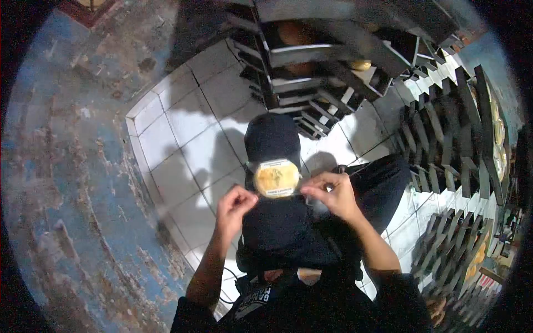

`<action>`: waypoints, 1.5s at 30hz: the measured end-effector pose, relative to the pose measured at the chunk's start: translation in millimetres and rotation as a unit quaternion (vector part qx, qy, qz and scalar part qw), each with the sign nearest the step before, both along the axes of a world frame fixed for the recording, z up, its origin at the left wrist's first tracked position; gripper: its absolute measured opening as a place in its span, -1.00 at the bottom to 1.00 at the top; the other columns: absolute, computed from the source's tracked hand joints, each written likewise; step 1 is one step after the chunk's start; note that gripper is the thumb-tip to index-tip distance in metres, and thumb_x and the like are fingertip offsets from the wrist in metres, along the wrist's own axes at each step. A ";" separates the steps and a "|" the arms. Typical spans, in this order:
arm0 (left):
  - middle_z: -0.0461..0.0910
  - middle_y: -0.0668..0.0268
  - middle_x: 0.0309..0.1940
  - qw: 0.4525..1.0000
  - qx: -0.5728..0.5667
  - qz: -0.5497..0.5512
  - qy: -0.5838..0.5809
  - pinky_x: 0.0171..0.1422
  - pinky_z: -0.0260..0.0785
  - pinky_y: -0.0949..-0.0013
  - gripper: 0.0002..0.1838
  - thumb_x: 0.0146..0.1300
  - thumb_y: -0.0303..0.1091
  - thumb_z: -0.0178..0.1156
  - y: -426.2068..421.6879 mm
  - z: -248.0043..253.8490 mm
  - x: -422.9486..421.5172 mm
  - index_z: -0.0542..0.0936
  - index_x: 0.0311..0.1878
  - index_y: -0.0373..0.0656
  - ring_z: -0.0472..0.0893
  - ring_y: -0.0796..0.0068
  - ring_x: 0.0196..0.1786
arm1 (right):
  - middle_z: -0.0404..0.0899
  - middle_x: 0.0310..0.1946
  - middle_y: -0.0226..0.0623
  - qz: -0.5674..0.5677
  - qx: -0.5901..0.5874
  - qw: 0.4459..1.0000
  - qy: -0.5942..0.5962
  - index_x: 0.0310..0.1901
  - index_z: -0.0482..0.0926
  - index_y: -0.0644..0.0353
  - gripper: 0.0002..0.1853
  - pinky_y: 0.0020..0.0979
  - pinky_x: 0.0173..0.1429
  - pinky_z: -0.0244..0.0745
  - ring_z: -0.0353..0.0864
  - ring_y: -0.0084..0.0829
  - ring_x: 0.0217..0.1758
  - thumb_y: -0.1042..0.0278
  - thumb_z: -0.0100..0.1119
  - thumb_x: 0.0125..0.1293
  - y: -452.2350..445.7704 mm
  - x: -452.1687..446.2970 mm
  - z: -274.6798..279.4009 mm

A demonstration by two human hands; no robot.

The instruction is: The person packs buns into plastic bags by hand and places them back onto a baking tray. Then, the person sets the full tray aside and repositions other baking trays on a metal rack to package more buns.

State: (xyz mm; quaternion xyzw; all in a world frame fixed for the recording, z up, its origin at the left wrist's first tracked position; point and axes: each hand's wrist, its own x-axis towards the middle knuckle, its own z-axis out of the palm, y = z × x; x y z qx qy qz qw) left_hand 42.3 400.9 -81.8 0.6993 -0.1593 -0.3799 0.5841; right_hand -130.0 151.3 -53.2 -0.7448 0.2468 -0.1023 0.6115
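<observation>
A round, golden-brown bread (276, 180) in a clear plastic wrapper is above my dark-clothed thigh, in the middle of the view. White printed label strips show at its top and bottom. At its lower left edge, my left hand (236, 206) is closed, thumb against the fingers, pinching the wrapper. On the other side my right hand (334, 194) pinches the wrapper's right edge between thumb and forefinger. The clear plastic itself is hard to make out at the fingertips.
Dark slatted racks (316, 72) stand ahead, and another rack (444, 133) at right carries wrapped goods (498, 133). White floor tiles (183, 133) lie beneath me. A worn, peeling blue-grey wall (83, 183) runs along the left.
</observation>
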 end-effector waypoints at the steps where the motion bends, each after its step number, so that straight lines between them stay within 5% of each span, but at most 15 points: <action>1: 0.54 0.53 -0.38 1.000 0.021 0.001 0.022 -0.08 0.28 0.56 -0.89 0.39 -0.45 0.43 -0.2 6.9 -1.2 0.67 -0.26 -0.17 0.46 0.72 -0.24 | 0.84 -0.32 -0.32 -0.007 0.043 0.998 0.039 -0.23 0.84 0.31 -0.80 -0.50 -0.14 0.60 0.68 -0.65 -0.33 0.34 0.61 0.29 3.2 -1.8 -0.7; 9: 0.63 0.43 -0.29 0.984 0.081 -0.037 0.153 0.09 0.33 0.46 -0.89 0.44 -0.41 0.36 -18.6 2.1 14.0 0.62 -0.15 -0.19 0.56 0.60 -0.10 | 0.77 -0.22 -0.46 0.046 0.296 0.946 0.126 0.21 0.67 0.22 -0.59 -0.48 -0.06 0.54 0.65 -0.63 -0.23 0.29 0.50 0.41 -13.7 14.2 -23.9; 12: 0.55 0.43 -0.31 0.995 0.001 0.003 0.101 0.00 0.33 0.45 -0.77 0.44 -0.45 0.34 -21.6 2.4 10.8 0.52 0.06 -0.15 0.51 0.59 -0.17 | 0.72 -0.06 -0.35 0.187 0.107 0.976 -0.043 0.30 0.65 0.18 -0.63 -0.38 0.24 0.63 0.70 -0.54 -0.01 0.40 0.30 0.50 -19.1 13.7 -7.6; 16: 0.37 0.44 -0.34 0.993 -0.039 -0.068 -0.088 -0.18 0.31 0.40 -0.67 0.45 -0.49 0.35 -23.5 -6.3 10.1 0.43 0.14 -0.14 0.39 0.56 -0.29 | 0.72 -0.02 -0.23 0.277 0.243 0.924 0.103 0.30 0.65 0.20 -0.53 -0.32 0.18 0.67 0.71 -0.46 0.01 0.61 -0.01 0.42 -41.0 14.9 74.2; 21: 0.35 0.41 -0.33 0.987 0.043 -0.051 -0.146 -0.20 0.34 0.36 -0.57 0.37 -0.40 0.46 -41.6 15.2 8.2 0.43 0.14 -0.18 0.37 0.54 -0.33 | 0.58 0.13 -0.12 0.142 -0.136 0.972 -0.132 0.22 0.55 0.28 -0.61 -0.27 0.29 0.50 0.61 -0.33 0.15 0.42 0.18 0.38 -90.9 -2.3 207.3; 26: 0.34 0.40 -0.45 0.968 0.081 -0.123 -0.205 -0.30 0.27 0.36 -0.55 0.34 -0.32 0.52 -32.1 1.7 32.3 0.42 0.07 -0.18 0.35 0.57 -0.39 | 0.52 0.22 -0.21 -0.219 -0.313 0.836 -0.393 0.32 0.38 0.16 -0.45 -0.29 0.36 0.49 0.56 -0.37 0.31 0.32 0.45 0.43 -180.1 18.7 320.0; 32: 0.27 0.44 -0.54 0.970 0.103 -0.139 -0.172 -0.35 0.23 0.34 -0.54 0.33 -0.30 0.53 -26.5 -5.4 36.9 0.40 0.03 -0.17 0.30 0.56 -0.47 | 0.59 0.40 -0.16 -0.129 -0.419 0.893 -0.104 0.52 0.46 0.21 -0.36 -0.21 0.64 0.18 0.46 -0.28 0.49 -0.12 0.02 0.67 -351.4 28.0 362.4; 33: 0.27 0.44 -0.55 0.972 0.094 -0.133 -0.168 -0.35 0.23 0.34 -0.54 0.33 -0.30 0.53 -25.9 -8.2 39.0 0.40 0.04 -0.17 0.30 0.57 -0.47 | 0.58 0.40 -0.17 -0.134 -0.584 0.786 -0.154 0.50 0.49 0.21 -0.40 -0.22 0.63 0.21 0.48 -0.28 0.48 -0.06 0.02 0.66 -350.6 11.7 358.7; 35: 0.29 0.44 -0.55 0.975 0.084 -0.125 -0.165 -0.35 0.23 0.34 -0.54 0.34 -0.30 0.53 -18.6 -18.8 41.7 0.40 0.04 -0.17 0.31 0.58 -0.47 | 0.55 0.42 -0.22 -0.154 -0.574 0.765 -0.248 0.47 0.51 0.19 -0.48 -0.25 0.56 0.29 0.51 -0.30 0.44 0.08 0.00 0.66 -297.8 -12.0 362.2; 37: 0.30 0.44 -0.54 0.978 0.081 -0.116 -0.156 -0.35 0.24 0.35 -0.54 0.34 -0.30 0.52 -12.2 -17.3 41.6 0.40 0.04 -0.16 0.32 0.59 -0.47 | 0.57 0.35 -0.24 -0.135 -0.339 0.890 -0.275 0.37 0.54 0.19 -0.55 -0.32 0.39 0.45 0.58 -0.35 0.31 0.12 0.01 0.63 -236.8 -41.5 363.4; 39: 0.29 0.46 -0.53 0.977 0.110 -0.108 -0.149 -0.34 0.26 0.36 -0.55 0.35 -0.31 0.52 -11.9 0.3 40.8 0.39 0.04 -0.15 0.34 0.60 -0.45 | 0.69 -0.27 -0.14 0.040 -0.053 0.925 -0.374 -0.08 0.62 0.31 -0.34 -0.31 -0.11 0.56 0.68 -0.37 -0.23 -0.31 -0.01 0.57 -224.3 -69.8 303.7; 41: 0.42 0.44 -0.35 0.985 0.038 -0.101 -0.135 -0.27 0.36 0.38 -0.60 0.41 -0.32 0.47 0.4 -27.8 51.1 0.41 0.06 -0.13 0.41 0.62 -0.36 | 0.66 -0.49 -0.10 0.088 0.061 0.948 -0.299 -0.23 0.62 0.34 -0.42 -0.30 -0.18 0.60 0.69 -0.29 -0.42 -0.17 0.14 0.58 -194.3 -82.0 233.0; 42: 0.45 0.42 -0.28 0.975 0.034 -0.117 -0.187 -0.21 0.39 0.39 -0.65 0.44 -0.33 0.44 -2.6 -15.1 52.8 0.44 0.06 -0.14 0.45 0.62 -0.30 | 0.72 -0.44 -0.10 0.095 0.122 0.984 -0.085 -0.14 0.66 0.35 -0.51 -0.23 -0.06 0.67 0.76 -0.24 -0.31 -0.04 0.13 0.63 -193.1 -86.3 198.1; 43: 0.44 0.43 -0.28 0.981 0.015 -0.075 -0.180 -0.16 0.40 0.41 -0.69 0.46 -0.35 0.41 -13.5 7.5 41.6 0.47 0.07 -0.14 0.45 0.62 -0.26 | 0.79 -0.17 -0.15 0.091 -0.130 0.983 0.091 -0.04 0.70 0.26 -0.64 -0.22 0.03 0.66 0.78 -0.25 -0.09 0.07 0.17 0.62 -168.4 -66.7 165.6; 45: 0.46 0.44 -0.27 0.967 0.058 -0.092 -0.232 -0.18 0.38 0.45 -0.78 0.48 -0.42 0.37 -24.0 37.4 36.7 0.51 0.03 -0.17 0.43 0.64 -0.31 | 0.70 0.17 -0.28 0.109 -0.690 0.669 0.255 0.23 0.65 0.07 -0.58 -0.23 0.12 0.64 0.69 -0.25 0.18 0.13 0.35 0.41 -137.3 -90.7 65.8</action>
